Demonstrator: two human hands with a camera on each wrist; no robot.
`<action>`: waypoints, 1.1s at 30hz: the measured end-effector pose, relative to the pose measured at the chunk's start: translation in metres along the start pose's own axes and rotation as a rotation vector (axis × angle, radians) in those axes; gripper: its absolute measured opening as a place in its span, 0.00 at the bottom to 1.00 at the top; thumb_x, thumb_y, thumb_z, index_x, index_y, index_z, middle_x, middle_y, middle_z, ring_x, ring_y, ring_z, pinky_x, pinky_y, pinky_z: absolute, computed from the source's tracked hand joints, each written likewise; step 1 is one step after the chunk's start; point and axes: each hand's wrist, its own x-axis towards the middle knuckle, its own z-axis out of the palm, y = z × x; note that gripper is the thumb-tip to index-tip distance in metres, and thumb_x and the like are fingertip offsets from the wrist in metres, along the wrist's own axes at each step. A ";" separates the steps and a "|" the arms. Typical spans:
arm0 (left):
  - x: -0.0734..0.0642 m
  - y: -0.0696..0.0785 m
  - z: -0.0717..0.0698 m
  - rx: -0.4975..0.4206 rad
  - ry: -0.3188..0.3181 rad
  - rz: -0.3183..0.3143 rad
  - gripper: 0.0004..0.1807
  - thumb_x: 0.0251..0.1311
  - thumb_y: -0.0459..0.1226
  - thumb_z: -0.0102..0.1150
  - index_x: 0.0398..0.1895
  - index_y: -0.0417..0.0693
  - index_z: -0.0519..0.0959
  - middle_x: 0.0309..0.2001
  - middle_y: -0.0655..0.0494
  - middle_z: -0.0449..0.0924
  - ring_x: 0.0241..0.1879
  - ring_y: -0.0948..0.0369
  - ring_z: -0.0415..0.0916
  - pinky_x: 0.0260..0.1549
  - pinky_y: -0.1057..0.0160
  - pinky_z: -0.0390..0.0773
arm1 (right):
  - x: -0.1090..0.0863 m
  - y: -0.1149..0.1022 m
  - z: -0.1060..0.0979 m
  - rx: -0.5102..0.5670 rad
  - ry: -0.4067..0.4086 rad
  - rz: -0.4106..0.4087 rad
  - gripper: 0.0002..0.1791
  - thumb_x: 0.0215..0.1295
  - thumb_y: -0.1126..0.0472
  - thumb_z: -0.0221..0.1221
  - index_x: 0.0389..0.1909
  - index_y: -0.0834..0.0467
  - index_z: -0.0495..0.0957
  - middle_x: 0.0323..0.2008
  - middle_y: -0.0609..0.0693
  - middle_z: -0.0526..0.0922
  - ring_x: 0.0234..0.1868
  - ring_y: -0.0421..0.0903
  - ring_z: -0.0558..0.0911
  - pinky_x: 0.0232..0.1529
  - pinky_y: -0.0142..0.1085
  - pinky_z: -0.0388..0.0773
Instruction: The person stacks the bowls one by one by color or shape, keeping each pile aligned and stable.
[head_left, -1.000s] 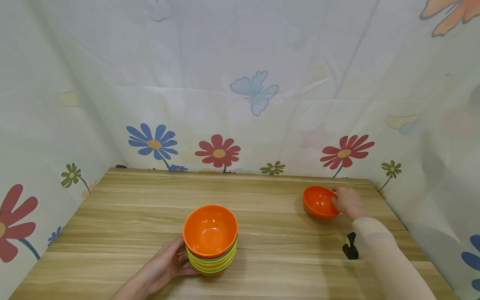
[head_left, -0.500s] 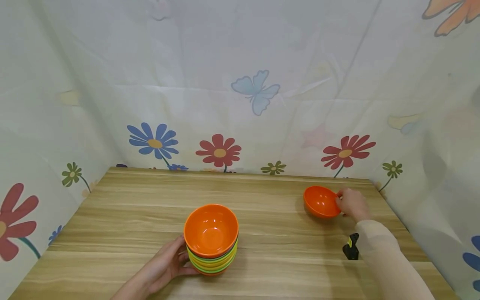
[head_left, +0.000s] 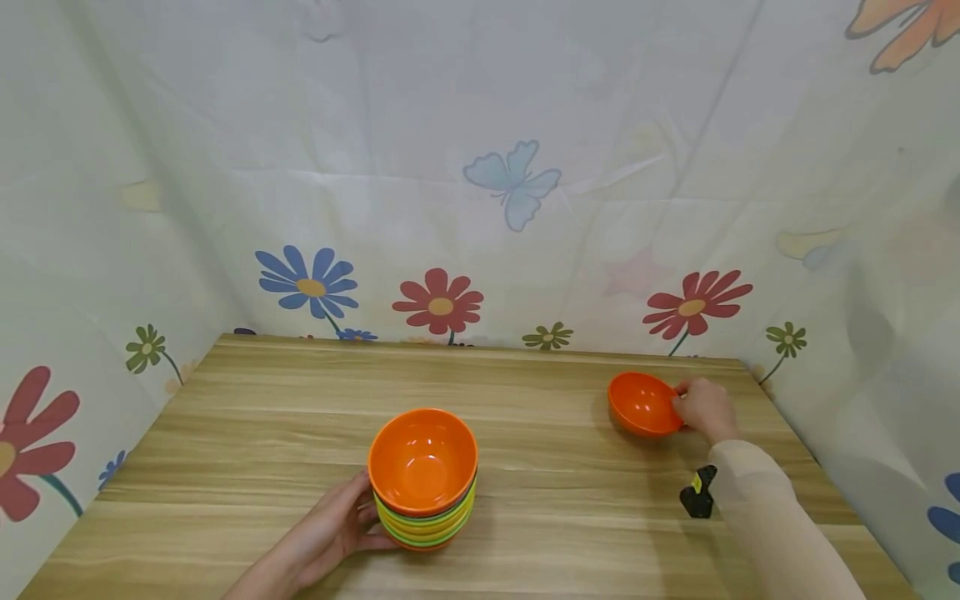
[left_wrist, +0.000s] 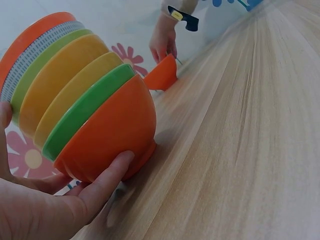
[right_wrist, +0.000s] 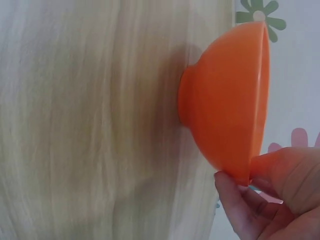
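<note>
A nested stack of bowls (head_left: 423,467), orange on top with green and yellow rims below, stands at the table's front middle. My left hand (head_left: 337,529) holds it from the left; in the left wrist view the thumb lies along the lowest orange bowl (left_wrist: 110,125) and fingers reach round the far side. At the back right, my right hand (head_left: 707,408) pinches the rim of a single orange bowl (head_left: 641,404) between thumb and fingers. That bowl (right_wrist: 225,95) is slightly tilted, its foot close to the tabletop in the right wrist view.
The wood-grain table (head_left: 300,400) reaches back to a hanging cloth (head_left: 375,208) printed with flowers and a butterfly, which also runs along both sides. A small black device (head_left: 697,493) sits at my right wrist.
My right hand has shifted slightly right along the single bowl's rim, and that bowl has barely moved. The left hand and the stack stay in place.
</note>
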 end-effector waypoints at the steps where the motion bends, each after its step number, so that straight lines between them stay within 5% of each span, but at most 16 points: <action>1: 0.000 0.000 0.000 -0.001 -0.001 0.000 0.32 0.68 0.54 0.38 0.67 0.42 0.57 0.56 0.53 0.71 0.54 0.56 0.71 0.51 0.43 0.72 | 0.000 -0.001 0.000 0.014 -0.005 0.011 0.17 0.56 0.66 0.51 0.43 0.74 0.75 0.32 0.65 0.79 0.24 0.49 0.77 0.24 0.35 0.76; 15: 0.000 0.000 0.000 -0.012 0.003 0.002 0.32 0.67 0.53 0.39 0.67 0.43 0.57 0.57 0.54 0.71 0.54 0.56 0.70 0.51 0.43 0.72 | -0.002 -0.002 0.000 0.126 -0.033 0.086 0.17 0.57 0.67 0.50 0.45 0.74 0.73 0.35 0.67 0.77 0.21 0.46 0.78 0.22 0.34 0.79; 33: 0.000 -0.001 -0.001 -0.014 0.005 0.003 0.34 0.67 0.54 0.40 0.68 0.41 0.55 0.58 0.53 0.70 0.54 0.56 0.70 0.50 0.42 0.73 | -0.003 0.001 0.004 0.113 0.045 0.042 0.17 0.54 0.68 0.50 0.42 0.73 0.76 0.32 0.66 0.79 0.16 0.42 0.78 0.19 0.34 0.78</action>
